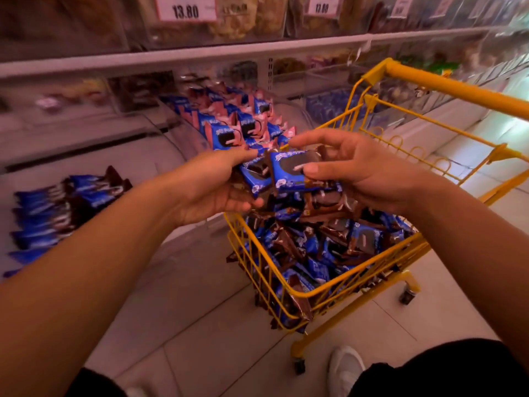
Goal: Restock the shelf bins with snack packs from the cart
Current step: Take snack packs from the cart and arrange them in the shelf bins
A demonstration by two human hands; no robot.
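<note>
Right above the cart, both hands hold blue-and-brown foil snack packs [292, 171] printed with a dark sandwich cookie. The right hand [352, 170] pinches one pack between thumb and curled fingers, the thumb pressed flat on its front. The left hand [211, 187] cups another few packs from beneath, fingers curled round them, touching the right hand's pack.

Just below the hands, the yellow wire shopping cart [323, 290] is heaped with more of the same packs [320, 247], some corners poking through the mesh on its near left side. Its yellow handle bar runs to the far right.

Beyond the hands, a clear plastic shelf bin [286, 110] holds upright rows of blue-and-pink snack packs [237, 124]. To the near left, another bin carries a blurred pile of blue-and-brown packs [63, 204]. Higher up, white price tags [186, 7] read 13.80 on a far shelf of clear bins.

A white shoe [343, 371] stands on the pale tiled floor [200, 325] beside the cart's near wheel.
</note>
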